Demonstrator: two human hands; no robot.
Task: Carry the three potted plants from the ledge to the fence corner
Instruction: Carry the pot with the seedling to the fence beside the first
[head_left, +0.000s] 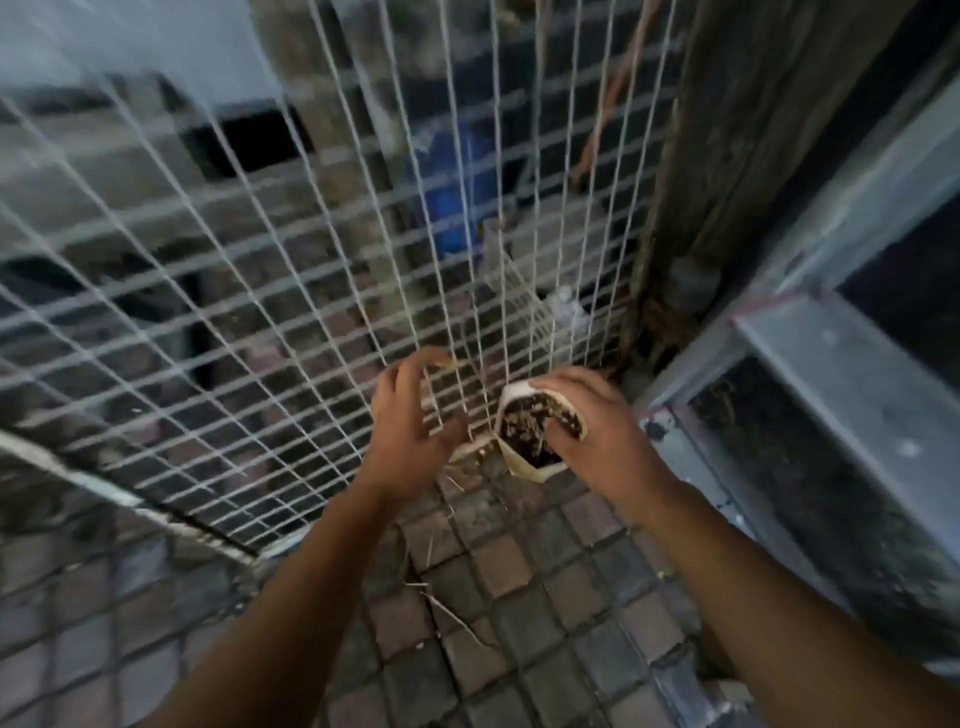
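Where the wire fence (218, 270) comes down to the paved floor (498, 571): left hand (410, 436), fingers spread and loosely bent, holding nothing, just in front of the mesh. Next, a white rim (470, 451) low beside that hand's thumb, too blurred to identify. Next, white pot (522, 467) of dark soil, at the fence foot near the corner; whether it rests on the floor cannot be told. Right hand (597, 431) grips its rim, thumb inside, fingers over the far edge. Far right: wooden post (727, 130), metal frame (831, 364).
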